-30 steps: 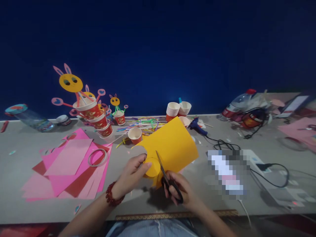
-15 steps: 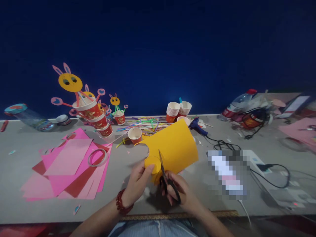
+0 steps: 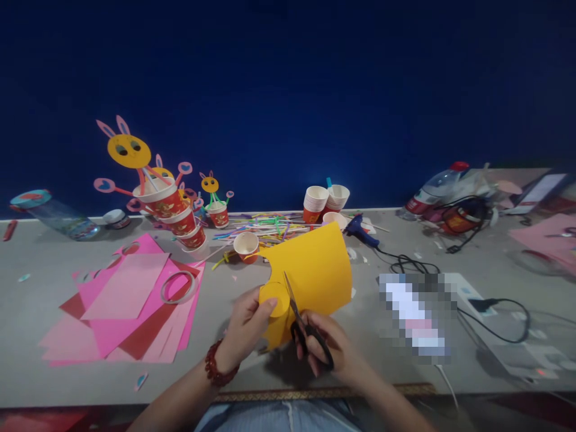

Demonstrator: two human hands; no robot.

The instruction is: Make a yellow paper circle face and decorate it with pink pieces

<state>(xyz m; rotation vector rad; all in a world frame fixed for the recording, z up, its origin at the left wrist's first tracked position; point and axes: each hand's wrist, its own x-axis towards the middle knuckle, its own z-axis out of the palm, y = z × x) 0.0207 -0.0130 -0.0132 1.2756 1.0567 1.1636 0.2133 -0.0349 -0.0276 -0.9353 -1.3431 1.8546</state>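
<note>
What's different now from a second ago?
The yellow paper turned a little clockwise, and the red bracelet shifted right. Nothing was grabbed or let go: the left hand still pinches the paper's round part, and the right hand still holds the scissors. The pink papers stayed put.

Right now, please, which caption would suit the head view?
Left hand holds yellow paper; right hand holds black-handled scissors.

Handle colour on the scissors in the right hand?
The scissor handles are black; seen best in the head view.
</note>
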